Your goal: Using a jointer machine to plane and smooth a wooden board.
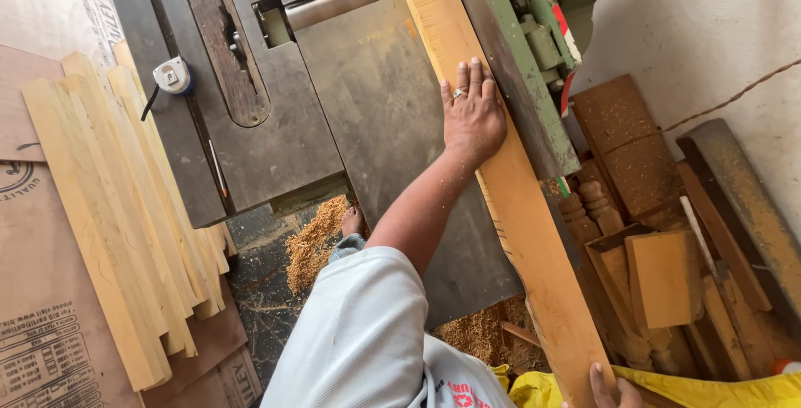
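Smooth pale wood plank w/ both hands, steel machine bed.

Right hand cut off by bottom edge; plank top cropped.

Long pale-yellow wooden board (smooth face up, a curved notch on one edge) lies diagonally along the machine bed against the green fence.

We are pressing our left hand flat on a long wooden board lying along the green fence of the steel machine table, while our right hand is gripping the board's near end. Cut wooden strips are lying stacked to the left.
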